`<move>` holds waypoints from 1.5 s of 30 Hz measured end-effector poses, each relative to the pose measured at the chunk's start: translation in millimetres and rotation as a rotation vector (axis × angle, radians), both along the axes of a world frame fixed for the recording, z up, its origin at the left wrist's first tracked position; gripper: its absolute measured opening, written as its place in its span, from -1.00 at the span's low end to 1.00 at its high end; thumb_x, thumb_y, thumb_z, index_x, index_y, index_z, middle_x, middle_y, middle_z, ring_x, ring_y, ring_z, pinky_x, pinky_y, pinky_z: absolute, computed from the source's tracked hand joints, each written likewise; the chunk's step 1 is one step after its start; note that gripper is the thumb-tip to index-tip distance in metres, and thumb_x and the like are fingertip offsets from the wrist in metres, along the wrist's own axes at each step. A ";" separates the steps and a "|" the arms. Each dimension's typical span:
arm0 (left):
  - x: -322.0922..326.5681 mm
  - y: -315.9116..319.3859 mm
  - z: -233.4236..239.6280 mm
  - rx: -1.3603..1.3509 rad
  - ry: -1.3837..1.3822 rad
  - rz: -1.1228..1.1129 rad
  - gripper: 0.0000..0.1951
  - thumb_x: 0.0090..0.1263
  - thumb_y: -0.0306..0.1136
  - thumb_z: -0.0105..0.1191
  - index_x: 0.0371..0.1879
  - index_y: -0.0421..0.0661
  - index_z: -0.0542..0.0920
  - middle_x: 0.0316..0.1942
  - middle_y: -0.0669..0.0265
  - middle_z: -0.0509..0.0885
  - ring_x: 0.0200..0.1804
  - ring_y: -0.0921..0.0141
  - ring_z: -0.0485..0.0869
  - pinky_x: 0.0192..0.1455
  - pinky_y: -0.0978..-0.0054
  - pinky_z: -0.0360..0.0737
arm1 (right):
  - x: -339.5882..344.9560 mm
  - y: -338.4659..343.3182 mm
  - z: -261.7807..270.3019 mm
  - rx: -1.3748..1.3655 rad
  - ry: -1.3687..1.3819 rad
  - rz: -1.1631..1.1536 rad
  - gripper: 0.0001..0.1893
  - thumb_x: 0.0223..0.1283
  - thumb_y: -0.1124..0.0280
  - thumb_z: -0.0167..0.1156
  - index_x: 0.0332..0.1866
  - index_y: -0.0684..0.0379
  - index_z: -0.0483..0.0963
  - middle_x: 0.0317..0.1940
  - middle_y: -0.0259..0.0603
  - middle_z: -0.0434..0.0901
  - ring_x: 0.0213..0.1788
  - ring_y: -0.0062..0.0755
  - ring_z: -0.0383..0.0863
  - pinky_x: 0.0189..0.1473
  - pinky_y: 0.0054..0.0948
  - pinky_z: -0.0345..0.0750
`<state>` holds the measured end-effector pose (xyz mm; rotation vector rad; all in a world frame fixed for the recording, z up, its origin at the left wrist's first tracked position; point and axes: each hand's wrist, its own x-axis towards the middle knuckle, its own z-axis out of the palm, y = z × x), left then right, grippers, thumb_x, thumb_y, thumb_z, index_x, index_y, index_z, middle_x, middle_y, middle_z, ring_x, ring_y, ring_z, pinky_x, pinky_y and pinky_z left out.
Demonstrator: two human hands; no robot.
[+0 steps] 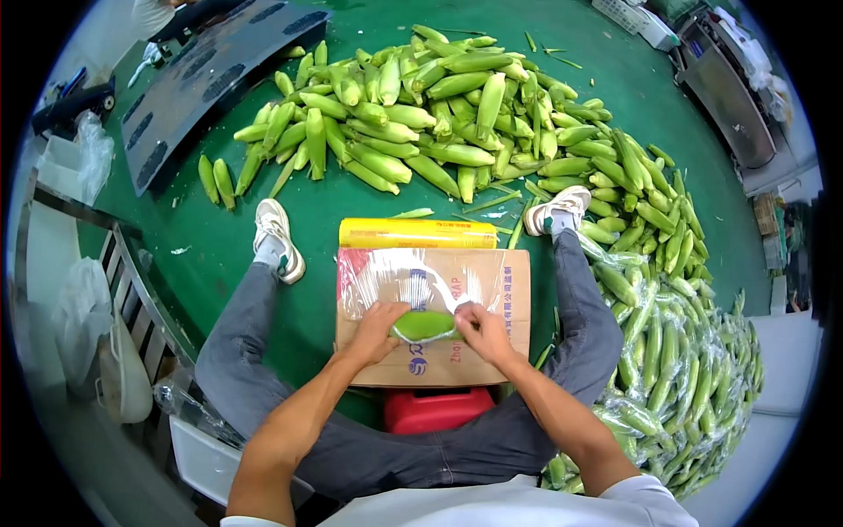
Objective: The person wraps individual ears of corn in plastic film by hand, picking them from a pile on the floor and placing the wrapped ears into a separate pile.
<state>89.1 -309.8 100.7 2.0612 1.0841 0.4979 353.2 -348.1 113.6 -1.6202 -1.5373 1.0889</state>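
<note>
An ear of green corn in its husk (425, 326) lies crosswise over a cardboard box (487, 369), between my two hands. My left hand (380, 331) grips its left end. At the right end, the fingers of my right hand (484, 329) pinch the edge of the clear cling film (388, 280). The film stretches from the corn across the box top toward a yellow film roll (417, 234), which rests along the box's far edge. Part of the film wraps under the near side of the corn.
Loose husked-on corn (395, 125) is heaped on the green floor (316, 230) beyond my feet. Film-wrapped ears (665, 369) pile up at my right. A dark plastic pallet (211, 72) leans at the far left, near another person (155, 20). A red stool (438, 408) shows below the box.
</note>
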 end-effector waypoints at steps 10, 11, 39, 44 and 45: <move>11.3 -32.9 -5.3 0.140 0.305 0.175 -0.51 0.14 -0.31 0.30 0.09 -0.11 0.55 0.26 -0.04 0.35 0.33 0.02 0.28 0.38 0.10 0.26 | 16.7 -21.7 -18.7 0.316 -0.598 0.318 -0.56 0.07 0.20 0.35 0.07 0.10 0.52 -0.01 -0.04 0.45 0.09 -0.04 0.40 0.14 -0.10 0.34; 16.9 -4.0 -0.4 0.258 0.363 0.297 -0.50 0.15 -0.32 0.29 0.12 -0.09 0.55 0.26 -0.03 0.35 0.32 0.03 0.30 0.38 0.11 0.27 | 6.7 10.1 -10.3 0.269 -0.715 0.243 -0.59 0.07 0.22 0.35 0.05 0.07 0.53 0.00 -0.03 0.46 0.05 -0.04 0.41 0.09 -0.10 0.35; -2.9 -132.8 113.2 -1.566 -0.392 -0.065 -0.45 0.45 -0.06 0.05 0.34 -0.09 0.40 -0.03 0.17 0.62 -0.18 0.49 0.61 -0.25 0.58 0.58 | 9.4 37.0 62.4 -0.211 -0.188 0.507 -0.44 0.44 -0.01 -0.08 0.20 0.31 0.48 0.19 0.01 0.53 0.35 -0.13 0.40 0.44 -0.14 0.17; 46.4 -120.2 106.2 -1.894 -0.826 -0.100 -0.46 0.56 0.12 -0.26 0.27 -0.04 0.41 -0.34 0.06 0.66 -0.71 0.49 0.46 -0.75 0.64 0.31 | 26.3 -101.5 115.1 -0.244 1.284 -0.124 -0.23 0.36 -0.30 -0.18 0.22 0.29 0.37 0.00 0.11 0.61 0.06 0.10 0.61 0.13 -0.05 0.55; 72.7 -121.4 96.8 -1.893 -0.760 -0.102 -0.45 0.53 0.19 -0.24 0.13 -0.03 0.52 -0.41 0.15 0.67 -0.73 0.52 0.45 -0.76 0.65 0.29 | 19.3 -111.1 124.3 -0.100 1.325 -0.492 -0.36 0.39 -0.24 -0.13 0.09 0.21 0.42 -0.24 -0.04 0.64 -0.17 -0.09 0.64 -0.04 -0.09 0.60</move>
